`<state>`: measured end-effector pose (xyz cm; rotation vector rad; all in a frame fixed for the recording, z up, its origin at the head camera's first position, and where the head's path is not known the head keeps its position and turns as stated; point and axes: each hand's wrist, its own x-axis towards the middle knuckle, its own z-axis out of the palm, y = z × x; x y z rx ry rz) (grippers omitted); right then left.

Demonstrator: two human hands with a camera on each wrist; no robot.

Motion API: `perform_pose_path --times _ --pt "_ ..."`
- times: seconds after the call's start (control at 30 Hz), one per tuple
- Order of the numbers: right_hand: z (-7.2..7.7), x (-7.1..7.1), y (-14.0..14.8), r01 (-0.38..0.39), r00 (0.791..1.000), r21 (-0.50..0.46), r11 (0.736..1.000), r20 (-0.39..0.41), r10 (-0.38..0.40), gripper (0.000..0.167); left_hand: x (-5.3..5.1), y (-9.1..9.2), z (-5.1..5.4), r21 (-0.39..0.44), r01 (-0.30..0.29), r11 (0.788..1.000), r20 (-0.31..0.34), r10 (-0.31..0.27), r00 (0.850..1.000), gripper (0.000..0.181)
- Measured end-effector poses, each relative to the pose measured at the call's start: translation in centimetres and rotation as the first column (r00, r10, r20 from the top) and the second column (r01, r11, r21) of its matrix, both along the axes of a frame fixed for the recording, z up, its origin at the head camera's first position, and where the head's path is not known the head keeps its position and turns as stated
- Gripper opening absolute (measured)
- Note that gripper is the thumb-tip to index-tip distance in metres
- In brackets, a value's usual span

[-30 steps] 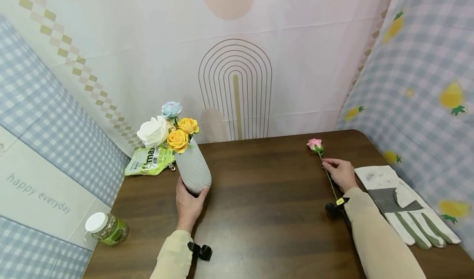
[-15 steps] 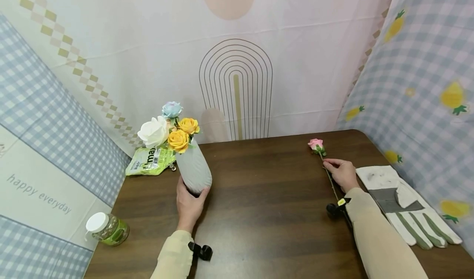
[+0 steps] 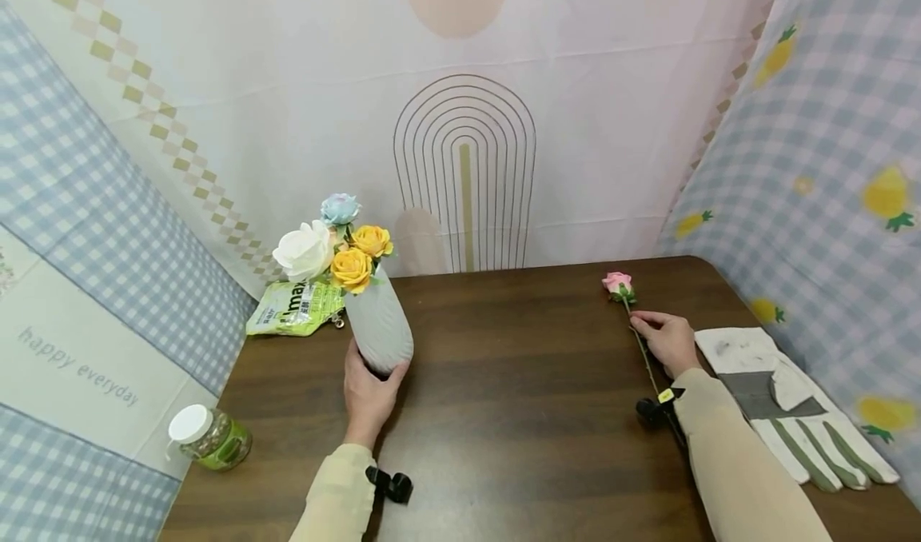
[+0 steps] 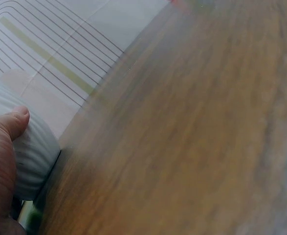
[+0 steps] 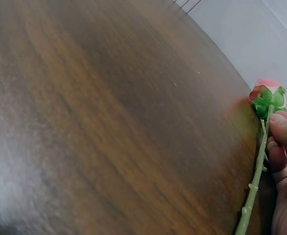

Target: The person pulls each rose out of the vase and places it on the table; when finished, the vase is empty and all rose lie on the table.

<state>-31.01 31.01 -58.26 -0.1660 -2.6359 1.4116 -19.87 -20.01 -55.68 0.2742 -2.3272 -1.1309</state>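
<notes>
In the head view a pale ribbed vase (image 3: pixel 380 322) holds a white rose (image 3: pixel 304 251), two yellow roses (image 3: pixel 352 270) and a light blue one (image 3: pixel 340 209). My left hand (image 3: pixel 369 390) grips its lower part, with the thumb against the ribbed side (image 4: pixel 33 156) in the left wrist view. On the right, my right hand (image 3: pixel 669 342) pinches the stem of a pink rose (image 3: pixel 618 284) just below the bloom. The right wrist view shows thumb and fingers (image 5: pixel 286 132) at the green thorny stem (image 5: pixel 253 188); the stem's lower end is hidden in the head view.
A green and white packet (image 3: pixel 296 308) lies behind the vase at the left. A lidded jar (image 3: pixel 210 438) stands near the table's left edge. White, grey and green gloves (image 3: pixel 791 406) lie right of my right hand on the brown table (image 3: pixel 518 414).
The head view has shifted slightly. Both hands keep their holds on the vase and the pink rose, with hardly any movement.
</notes>
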Motion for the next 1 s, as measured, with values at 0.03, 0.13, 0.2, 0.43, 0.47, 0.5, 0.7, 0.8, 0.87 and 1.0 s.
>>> perform_pose_path --times 0.03,0.13,0.2,0.43,0.47,0.5,0.7,0.8,0.87,1.0 --pt "0.1 0.0 0.0 -0.001 1.000 -0.001 1.000 -0.002 0.001 0.041 -0.1 0.0 0.0 -0.004 0.001 1.000 0.000 -0.001 1.000 0.097" --pt "0.2 0.0 0.1 -0.001 1.000 -0.006 1.000 -0.005 0.001 0.041 -0.3 0.0 0.0 -0.017 0.001 1.000 -0.006 -0.001 1.000 0.097" --pt "0.3 0.0 0.2 -0.003 1.000 -0.006 1.000 -0.008 0.003 0.043 -0.4 0.0 0.0 -0.018 0.000 1.000 -0.019 0.000 1.000 0.097" --pt "0.1 -0.2 0.2 0.005 1.000 -0.027 1.000 0.018 -0.004 0.041 -0.3 -0.1 -0.2 -0.013 -0.001 1.000 -0.005 0.001 1.000 0.097" --pt "0.1 -0.3 0.1 0.007 1.000 -0.029 1.000 0.016 -0.006 0.042 -0.3 -0.1 -0.1 -0.010 -0.003 1.000 -0.002 0.003 1.000 0.097" --pt "0.1 -0.3 0.0 0.011 1.000 -0.036 0.999 0.013 -0.010 0.042 -0.2 -0.2 -0.1 -0.007 -0.005 1.000 0.003 0.005 1.000 0.097" --pt "-0.1 -0.4 0.0 0.031 0.999 -0.120 0.992 -0.013 -0.033 0.041 -0.2 -0.2 0.1 -0.006 -0.003 1.000 0.002 0.003 1.000 0.097" --pt "0.1 -0.7 0.2 0.028 0.999 -0.148 0.989 -0.018 -0.031 0.040 -0.3 -0.1 0.2 -0.005 -0.003 1.000 0.003 0.003 1.000 0.097" --pt "0.3 -0.7 0.2 0.018 1.000 -0.150 0.989 -0.014 -0.020 0.040 -0.2 -0.1 0.1 -0.002 -0.001 1.000 0.005 0.001 1.000 0.097" --pt "1.0 -0.5 0.1 0.007 1.000 -0.141 0.990 -0.014 -0.010 0.040 -0.1 -0.1 -0.1 0.006 0.001 1.000 0.006 -0.001 1.000 0.097"
